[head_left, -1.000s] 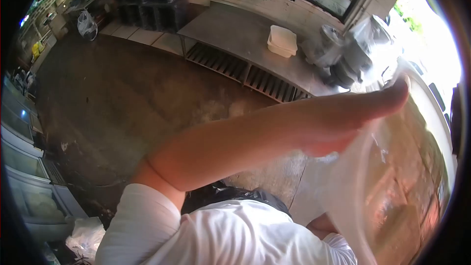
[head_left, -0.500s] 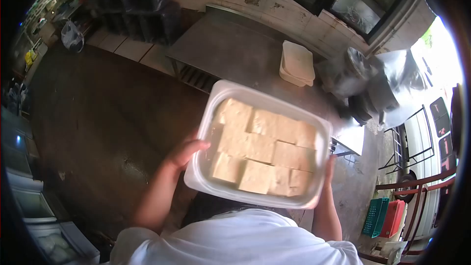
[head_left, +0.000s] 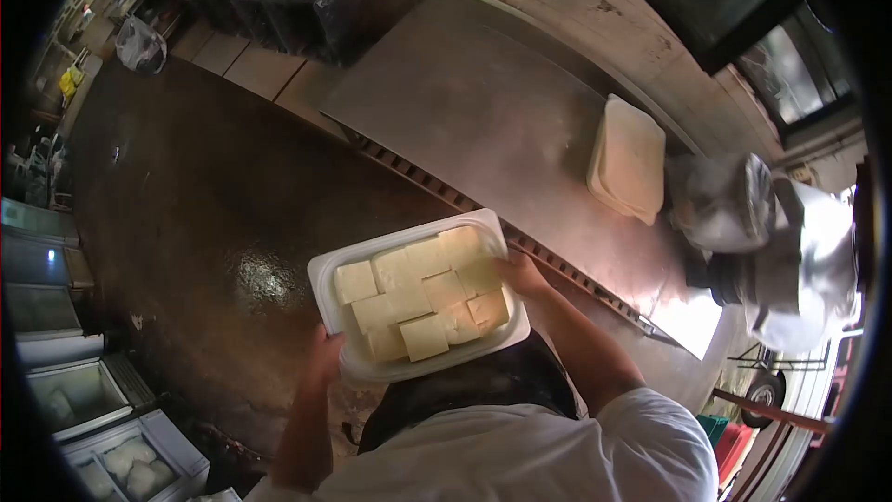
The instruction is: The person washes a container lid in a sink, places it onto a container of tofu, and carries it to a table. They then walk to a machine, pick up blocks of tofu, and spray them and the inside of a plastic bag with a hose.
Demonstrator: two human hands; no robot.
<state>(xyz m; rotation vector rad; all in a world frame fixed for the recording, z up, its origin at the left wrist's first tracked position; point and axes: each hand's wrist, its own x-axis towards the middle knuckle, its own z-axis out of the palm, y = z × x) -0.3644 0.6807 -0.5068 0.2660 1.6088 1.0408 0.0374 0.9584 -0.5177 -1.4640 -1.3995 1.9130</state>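
A white plastic tub [head_left: 400, 236] full of pale square blocks that look like tofu [head_left: 415, 296] is held low in front of my body, just short of the metal table. My left hand [head_left: 324, 356] grips its left end, the fingers partly hidden by the rim. At the opposite end my right hand [head_left: 523, 276] is closed on the rim, close to the table's front edge. The tub tilts a little, its right end farther from me.
A metal table [head_left: 483, 84] runs along the wall, with a stack of whitish tubs or lids [head_left: 629, 158] on it. Plastic-wrapped items [head_left: 729, 204] stand at its right. Dark wrapped stacks [head_left: 279, 5] lie beyond its left end. White freezer boxes [head_left: 130, 465] are at lower left.
The tub has moved left and lower in view, and its slant has reversed, right end now up. The table looks nearer and larger. Both hands have kept their hold.
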